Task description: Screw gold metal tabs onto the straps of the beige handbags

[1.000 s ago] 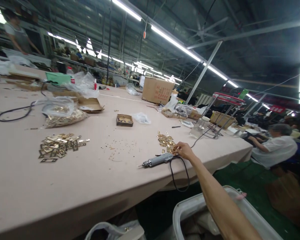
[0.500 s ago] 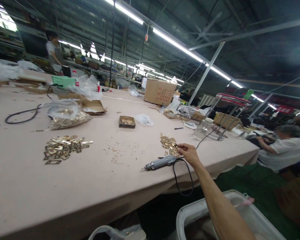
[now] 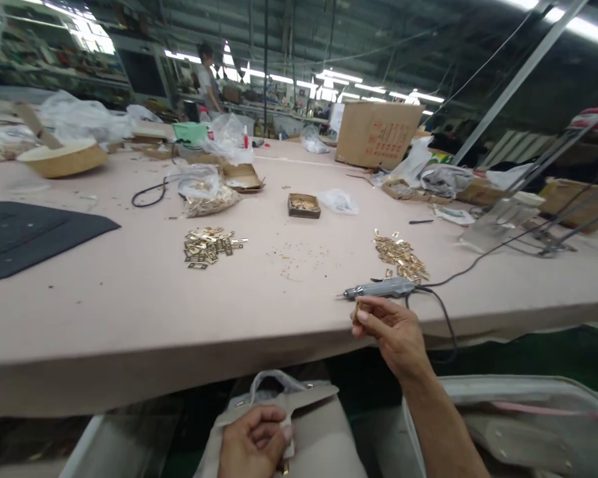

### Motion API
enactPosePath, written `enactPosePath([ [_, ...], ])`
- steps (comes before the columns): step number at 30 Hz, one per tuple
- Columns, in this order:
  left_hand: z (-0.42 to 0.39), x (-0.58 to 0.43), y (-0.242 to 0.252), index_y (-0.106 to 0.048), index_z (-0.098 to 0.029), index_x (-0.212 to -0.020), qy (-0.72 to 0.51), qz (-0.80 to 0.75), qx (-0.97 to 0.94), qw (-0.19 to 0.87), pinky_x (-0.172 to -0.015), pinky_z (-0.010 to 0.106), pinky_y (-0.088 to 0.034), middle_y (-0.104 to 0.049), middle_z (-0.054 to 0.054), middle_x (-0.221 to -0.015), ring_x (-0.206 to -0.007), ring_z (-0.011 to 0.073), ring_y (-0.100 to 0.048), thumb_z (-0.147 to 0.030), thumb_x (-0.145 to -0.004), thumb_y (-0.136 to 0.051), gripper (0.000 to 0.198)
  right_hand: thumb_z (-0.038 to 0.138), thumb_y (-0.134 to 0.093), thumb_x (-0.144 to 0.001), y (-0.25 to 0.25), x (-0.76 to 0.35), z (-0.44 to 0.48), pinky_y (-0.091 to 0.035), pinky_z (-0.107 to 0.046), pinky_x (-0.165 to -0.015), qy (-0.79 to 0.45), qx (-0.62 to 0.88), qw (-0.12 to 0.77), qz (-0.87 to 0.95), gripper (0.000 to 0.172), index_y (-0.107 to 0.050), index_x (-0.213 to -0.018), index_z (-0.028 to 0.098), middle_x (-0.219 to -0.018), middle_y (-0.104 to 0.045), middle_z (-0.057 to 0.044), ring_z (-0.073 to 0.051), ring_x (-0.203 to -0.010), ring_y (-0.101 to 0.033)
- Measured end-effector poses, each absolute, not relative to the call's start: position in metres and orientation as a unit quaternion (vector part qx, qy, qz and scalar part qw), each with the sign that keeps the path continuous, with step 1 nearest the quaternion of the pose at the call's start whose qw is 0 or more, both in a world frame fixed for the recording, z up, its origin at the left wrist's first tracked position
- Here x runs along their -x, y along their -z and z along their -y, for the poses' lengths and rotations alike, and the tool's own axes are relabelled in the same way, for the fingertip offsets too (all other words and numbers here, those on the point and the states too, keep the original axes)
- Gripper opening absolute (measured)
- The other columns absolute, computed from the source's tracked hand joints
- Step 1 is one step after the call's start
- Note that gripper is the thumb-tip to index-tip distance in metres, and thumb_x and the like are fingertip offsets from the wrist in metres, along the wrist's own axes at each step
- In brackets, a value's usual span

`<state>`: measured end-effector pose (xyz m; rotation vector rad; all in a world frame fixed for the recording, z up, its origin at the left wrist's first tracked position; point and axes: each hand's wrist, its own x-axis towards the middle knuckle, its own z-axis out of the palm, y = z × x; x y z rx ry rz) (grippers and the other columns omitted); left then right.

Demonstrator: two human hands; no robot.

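My right hand (image 3: 396, 335) is raised off the table's front edge. Its thumb and fingers pinch a small gold metal fitting (image 3: 357, 312). Below the edge, my left hand (image 3: 254, 441) has its fingers curled around the flap tab (image 3: 289, 435) of a beige handbag (image 3: 323, 431). The bag's handle (image 3: 274, 377) is wrapped in clear plastic. Just beyond my right hand lies a grey electric screwdriver (image 3: 383, 287) with a black cord. A heap of gold fittings (image 3: 401, 257) is behind it. Flat gold frames (image 3: 209, 245) are piled farther left.
Tiny parts (image 3: 299, 259) are scattered mid-table, before a small box of parts (image 3: 303, 206). A black sheet (image 3: 34, 232) lies at left. Across the table stands a large carton (image 3: 379, 136). A white bin (image 3: 508, 385) sits low at right. A person (image 3: 208, 83) is in the background.
My right hand has left the heap of gold fittings, coming back toward me with one in its fingers. The view has swung right to left, and my left hand and the handbag now show.
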<state>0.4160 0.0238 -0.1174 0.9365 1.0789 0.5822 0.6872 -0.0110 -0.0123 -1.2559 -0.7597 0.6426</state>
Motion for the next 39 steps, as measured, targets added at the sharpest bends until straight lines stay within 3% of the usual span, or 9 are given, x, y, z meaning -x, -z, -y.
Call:
enactPosePath([
  [5, -0.024, -0.411, 0.091, -0.072, -0.01, -0.088, -0.241, -0.473, -0.422, 0.735, -0.06, 0.029, -0.058, -0.075, 0.009, -0.067, -0.064, 0.023, -0.074, -0.033, -0.065, -0.087, 0.037, 0.028, -0.086, -0.078, 0.035, -0.637, 0.019, -0.05, -0.026, -0.048, -0.329, 0.574, 0.688, 0.299, 0.027, -0.076, -0.1, 0.016, -0.076, -0.072, -0.007, -0.015, -0.055, -0.062],
  [12, -0.027, -0.408, 0.09, -0.071, -0.009, -0.089, -0.2, -0.474, -0.37, 0.773, -0.061, 0.031, -0.06, -0.076, 0.011, -0.071, -0.065, 0.0244, -0.075, -0.031, -0.06, -0.089, 0.041, 0.032, -0.087, -0.077, 0.083, -0.588, 0.045, -0.05, -0.026, -0.049, -0.466, 0.608, 0.596, 0.241, 0.028, -0.078, -0.095, 0.013, -0.069, -0.071, -0.009, -0.016, -0.054, -0.062],
  [20, -0.028, -0.407, 0.094, -0.073, -0.007, -0.091, -0.197, -0.465, -0.395, 0.768, -0.06, 0.026, -0.059, -0.073, 0.007, -0.068, -0.059, 0.0151, -0.068, -0.019, -0.067, -0.081, 0.028, 0.041, -0.086, -0.076, 0.084, -0.566, 0.045, -0.053, -0.024, -0.052, -0.552, 0.605, 0.519, 0.244, 0.033, -0.077, -0.089, 0.012, -0.062, -0.069, -0.007, -0.015, -0.052, -0.062],
  [26, -0.025, -0.405, 0.101, -0.071, -0.007, -0.093, -0.196, -0.463, -0.403, 0.765, -0.062, 0.029, -0.061, -0.073, 0.008, -0.07, -0.06, 0.0164, -0.069, -0.015, -0.071, -0.075, 0.024, 0.047, -0.085, -0.074, 0.09, -0.559, 0.043, -0.055, -0.025, -0.052, -0.563, 0.616, 0.497, 0.239, 0.04, -0.075, -0.088, 0.01, -0.062, -0.068, -0.008, -0.016, -0.052, -0.063],
  [39, -0.021, -0.405, 0.096, -0.067, -0.009, -0.093, -0.194, -0.452, -0.41, 0.768, -0.065, 0.029, -0.06, -0.075, 0.008, -0.071, -0.062, 0.0171, -0.071, -0.014, -0.074, -0.071, 0.021, 0.045, -0.084, -0.076, 0.093, -0.553, 0.048, -0.049, -0.023, -0.046, -0.535, 0.647, 0.482, 0.249, 0.036, -0.076, -0.086, 0.011, -0.058, -0.066, -0.007, -0.014, -0.047, -0.059],
])
